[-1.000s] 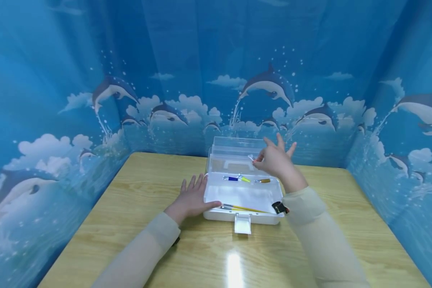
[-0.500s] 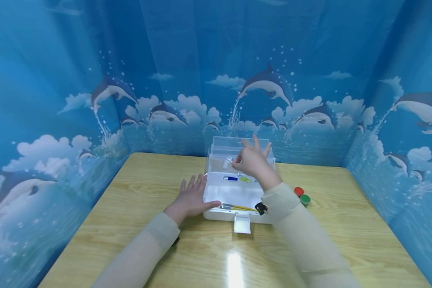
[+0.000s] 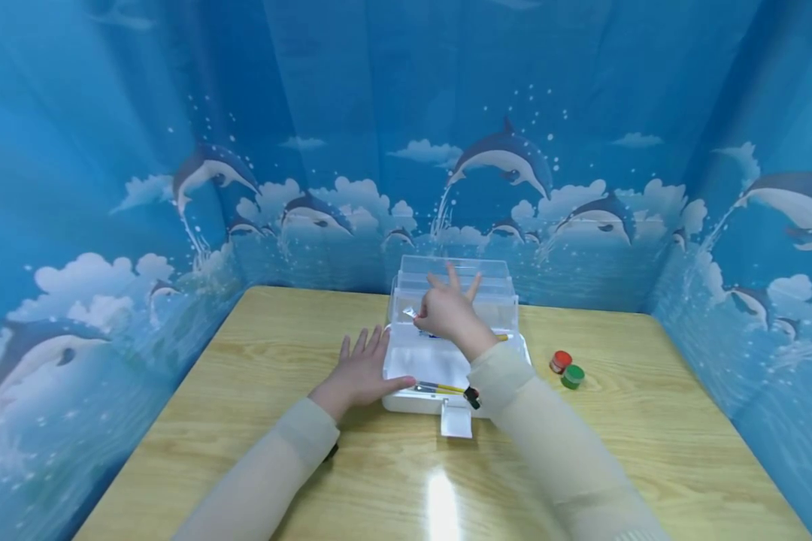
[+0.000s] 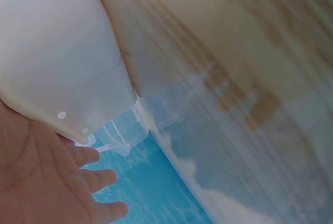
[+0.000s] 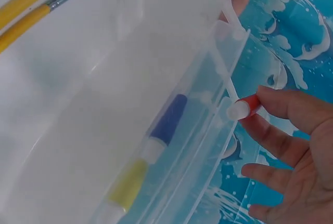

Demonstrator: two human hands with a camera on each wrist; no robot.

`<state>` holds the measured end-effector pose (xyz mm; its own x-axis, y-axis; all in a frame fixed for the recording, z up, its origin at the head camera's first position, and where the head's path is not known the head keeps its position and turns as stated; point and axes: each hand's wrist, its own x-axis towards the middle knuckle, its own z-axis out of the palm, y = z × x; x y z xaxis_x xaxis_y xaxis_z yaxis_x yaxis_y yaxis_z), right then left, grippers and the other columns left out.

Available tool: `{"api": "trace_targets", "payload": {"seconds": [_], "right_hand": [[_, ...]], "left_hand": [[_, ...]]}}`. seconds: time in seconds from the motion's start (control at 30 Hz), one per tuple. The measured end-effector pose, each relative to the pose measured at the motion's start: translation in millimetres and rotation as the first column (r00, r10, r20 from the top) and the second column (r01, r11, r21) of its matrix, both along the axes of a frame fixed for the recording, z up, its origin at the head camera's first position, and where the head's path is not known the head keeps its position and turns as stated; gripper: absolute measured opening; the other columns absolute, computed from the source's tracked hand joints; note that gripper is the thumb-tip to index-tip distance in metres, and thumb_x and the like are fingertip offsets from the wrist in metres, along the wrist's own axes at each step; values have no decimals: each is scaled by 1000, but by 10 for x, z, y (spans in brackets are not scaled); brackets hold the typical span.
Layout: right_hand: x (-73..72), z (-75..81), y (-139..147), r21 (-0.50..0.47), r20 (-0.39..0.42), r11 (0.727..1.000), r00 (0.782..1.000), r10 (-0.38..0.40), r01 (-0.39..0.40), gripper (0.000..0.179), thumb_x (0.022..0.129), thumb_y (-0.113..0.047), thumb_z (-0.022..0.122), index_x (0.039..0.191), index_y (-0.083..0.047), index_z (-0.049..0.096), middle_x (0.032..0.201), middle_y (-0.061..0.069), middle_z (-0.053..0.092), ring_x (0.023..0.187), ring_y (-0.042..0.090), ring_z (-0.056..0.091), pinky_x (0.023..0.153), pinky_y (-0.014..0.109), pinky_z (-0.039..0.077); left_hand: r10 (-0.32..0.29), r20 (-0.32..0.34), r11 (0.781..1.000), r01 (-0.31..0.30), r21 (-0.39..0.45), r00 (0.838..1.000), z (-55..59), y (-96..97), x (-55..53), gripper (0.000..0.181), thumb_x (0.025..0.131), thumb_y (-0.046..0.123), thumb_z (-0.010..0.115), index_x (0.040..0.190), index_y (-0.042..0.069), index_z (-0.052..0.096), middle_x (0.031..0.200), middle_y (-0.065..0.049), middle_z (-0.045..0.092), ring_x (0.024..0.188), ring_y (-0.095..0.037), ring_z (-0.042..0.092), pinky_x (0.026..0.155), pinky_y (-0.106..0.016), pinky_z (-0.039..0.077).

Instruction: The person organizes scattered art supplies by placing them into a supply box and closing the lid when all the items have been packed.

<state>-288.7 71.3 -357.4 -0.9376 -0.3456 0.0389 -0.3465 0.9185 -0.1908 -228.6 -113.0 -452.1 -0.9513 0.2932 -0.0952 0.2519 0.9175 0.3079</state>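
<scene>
An open white plastic box (image 3: 413, 404) sits at the table's middle, its clear lid (image 3: 460, 267) raised at the back. Along its left side lies my left hand (image 3: 362, 376), fingers straight, thumb over the front-left rim. My right hand (image 3: 449, 309) pinches a small red paint tube (image 5: 252, 104) between thumb and forefinger, above the box's back-left part; the other fingers spread. Below it, in the right wrist view, a blue paint tube (image 5: 169, 117) and a yellow one (image 5: 130, 185) lie end to end. Yellow-handled paintbrushes (image 3: 440, 388) lie along the box's front.
Two small jars, one red (image 3: 561, 361) and one green (image 3: 572, 376), stand on the wooden table right of the box. A brown tube (image 3: 501, 337) shows partly behind my right hand. The box's latch (image 3: 456, 421) hangs down in front. Dolphin-print curtains surround the table.
My right hand has moved left across the back of the box with the red paint tube, uncovering the red and green jars. My left hand has stayed in place.
</scene>
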Motion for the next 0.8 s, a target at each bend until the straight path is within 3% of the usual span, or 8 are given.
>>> {"api": "trace_targets", "payload": {"seconds": [0.6, 0.8], "right_hand": [[-46, -112, -163, 86, 42, 995, 998, 51, -55, 18, 82, -32, 83, 71, -27, 71, 163, 9, 29, 152, 41, -8, 100, 72, -27], [-68, -132, -167, 109, 56, 992, 997, 60, -66, 14, 83, -31, 83, 74, -28, 73, 162, 11, 31, 151, 42, -8, 102, 74, -23]], "left_hand": [[2, 11, 1000, -2, -17, 1000, -5, 16, -3, 110, 87, 80, 46, 162, 10, 6, 168, -12, 4, 153, -37, 0, 118, -62, -4], [10, 20, 1000, -10, -18, 1000, 6, 14, 5, 110, 87, 81, 45, 162, 11, 5, 168, -12, 3, 153, -35, -3, 118, -61, -5]]}}
